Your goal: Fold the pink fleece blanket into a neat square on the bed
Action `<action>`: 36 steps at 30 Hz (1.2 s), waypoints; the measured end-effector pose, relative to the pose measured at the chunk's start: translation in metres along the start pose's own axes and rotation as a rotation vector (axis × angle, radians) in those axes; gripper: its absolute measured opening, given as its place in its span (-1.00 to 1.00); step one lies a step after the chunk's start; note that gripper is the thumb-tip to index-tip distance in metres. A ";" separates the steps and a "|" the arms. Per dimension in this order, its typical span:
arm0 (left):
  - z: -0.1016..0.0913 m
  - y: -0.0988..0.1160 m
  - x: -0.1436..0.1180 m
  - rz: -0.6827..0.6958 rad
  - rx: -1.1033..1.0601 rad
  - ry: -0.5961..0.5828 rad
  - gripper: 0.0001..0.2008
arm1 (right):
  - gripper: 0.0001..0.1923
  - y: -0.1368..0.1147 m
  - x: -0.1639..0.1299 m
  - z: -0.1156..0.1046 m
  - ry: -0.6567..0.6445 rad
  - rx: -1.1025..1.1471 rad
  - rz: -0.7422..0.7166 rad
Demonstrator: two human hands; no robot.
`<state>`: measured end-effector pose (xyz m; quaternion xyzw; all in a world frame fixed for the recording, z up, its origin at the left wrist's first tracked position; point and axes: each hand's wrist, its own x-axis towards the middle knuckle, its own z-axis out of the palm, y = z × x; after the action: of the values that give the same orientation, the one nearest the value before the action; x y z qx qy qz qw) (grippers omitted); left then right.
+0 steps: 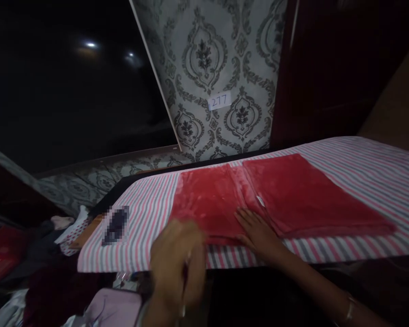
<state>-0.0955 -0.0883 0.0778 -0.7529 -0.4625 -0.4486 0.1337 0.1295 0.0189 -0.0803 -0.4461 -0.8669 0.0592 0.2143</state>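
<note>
A plush red cloth lies folded on a surface covered with striped fabric. Its right section is spread as a flat panel, and a small white tag shows near the crease between the two parts. My right hand rests flat on the cloth beside that crease, with fingers stretched out. Over the cloth's front left corner is my left hand, smeared by motion. Its fingers look bent, but whether they hold anything is hidden.
A large dark screen stands behind on the left. On the patterned wall hangs a paper label with a handwritten number. Clothes and a pale pink flat object lie below at the left. A pixelated dark patch covers part of the striped fabric.
</note>
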 end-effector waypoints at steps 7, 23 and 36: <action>0.077 -0.098 0.030 -0.377 0.375 -0.581 -0.35 | -0.38 -0.046 0.066 -0.046 -0.017 0.105 0.019; 0.114 -0.110 -0.013 -0.497 0.501 -0.816 -0.31 | -0.41 -0.029 0.143 -0.034 -0.187 -0.032 0.178; 0.089 -0.128 0.021 -0.473 0.262 -0.889 -0.50 | -0.47 0.038 0.209 -0.026 -0.171 -0.043 0.411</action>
<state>-0.1469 0.0470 0.0170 -0.7225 -0.6846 -0.0420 -0.0875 0.0621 0.2059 -0.0013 -0.6114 -0.7738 0.1207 0.1138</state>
